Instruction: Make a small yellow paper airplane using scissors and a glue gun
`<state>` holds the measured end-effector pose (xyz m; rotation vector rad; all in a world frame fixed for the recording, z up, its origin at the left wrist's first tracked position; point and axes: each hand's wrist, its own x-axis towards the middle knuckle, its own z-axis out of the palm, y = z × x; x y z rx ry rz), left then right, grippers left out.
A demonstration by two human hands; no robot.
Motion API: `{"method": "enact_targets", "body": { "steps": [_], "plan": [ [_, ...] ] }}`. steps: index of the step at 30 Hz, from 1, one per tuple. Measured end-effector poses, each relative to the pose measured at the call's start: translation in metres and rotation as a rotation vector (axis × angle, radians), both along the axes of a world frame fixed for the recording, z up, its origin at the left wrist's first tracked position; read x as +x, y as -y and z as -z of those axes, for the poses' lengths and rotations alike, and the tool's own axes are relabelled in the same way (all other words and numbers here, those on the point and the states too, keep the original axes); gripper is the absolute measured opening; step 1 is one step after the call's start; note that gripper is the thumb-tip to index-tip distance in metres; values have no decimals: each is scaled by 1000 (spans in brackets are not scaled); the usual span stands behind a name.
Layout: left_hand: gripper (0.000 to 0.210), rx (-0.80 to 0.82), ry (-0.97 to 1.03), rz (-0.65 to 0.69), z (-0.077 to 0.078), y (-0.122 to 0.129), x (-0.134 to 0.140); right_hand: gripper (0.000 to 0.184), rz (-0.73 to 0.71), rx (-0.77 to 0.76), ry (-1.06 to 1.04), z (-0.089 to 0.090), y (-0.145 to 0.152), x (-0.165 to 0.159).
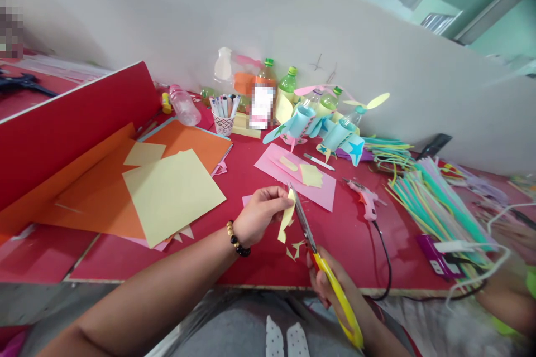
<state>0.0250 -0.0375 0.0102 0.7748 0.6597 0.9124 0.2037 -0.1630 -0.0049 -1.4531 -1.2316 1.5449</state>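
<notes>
Between the thumb and fingers of my left hand (262,212) is a small strip of pale yellow paper (285,222) with a jagged cut edge. My right hand (330,273) grips yellow-handled scissors (339,295), their blades pointing up and away beside the strip. Whether the blades touch the paper is hard to tell. Small paper scraps (295,250) lie on the red table (259,268) below. Beyond the hands, a pink sheet (324,192) carries a stack of yellow cut-outs (311,175).
Right of the hands lie a pink glue gun (366,201), bundled pipe cleaners (431,201) and a purple power strip (438,256). Orange sheets (104,195) and a yellow sheet (176,195) spread leftward. Behind stand a marker cup (224,124) and blue paper-and-bottle planes (301,122). Another person's arm (513,295) shows at right.
</notes>
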Motion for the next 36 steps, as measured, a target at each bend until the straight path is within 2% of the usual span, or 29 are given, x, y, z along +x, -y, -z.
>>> {"method": "enact_targets", "body": {
  "steps": [5,14,20,29,36],
  "plan": [
    [22,1,-14,21,0,-1,0,55,-3,2,36,-4,3,0],
    [24,3,-76,62,-2,-3,-2,52,-72,3,53,2,8,16],
    [25,23,-89,106,-1,-4,-2,55,-12,-30,2,0,10,19],
    [21,92,-131,186,0,-7,-4,56,-13,-123,0,-11,10,25],
    [17,143,-172,269,-3,-10,-8,60,-33,-112,5,-12,11,31]
  ]
}}
